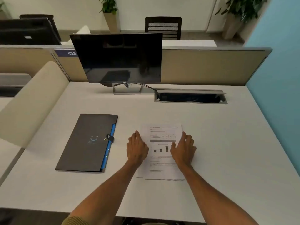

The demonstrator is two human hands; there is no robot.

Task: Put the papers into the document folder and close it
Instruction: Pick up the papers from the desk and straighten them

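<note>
A small stack of printed papers (162, 133) with a table and a bar chart lies flat on the white desk (211, 143). My left hand (137, 148) rests on the stack's left edge and my right hand (184, 149) on its right edge, fingers extended, palms down. Neither hand has lifted the sheets. To the left lies the dark grey document folder (86, 143), closed, with a blue inner edge along its right side, a smiley print and a snap tab fastened at the right.
A dark monitor (118, 59) on a metal stand sits at the back of the desk. An open cable tray (190, 97) is cut into the desk behind the papers. Beige partitions bound the back and left; a blue wall stands at the right.
</note>
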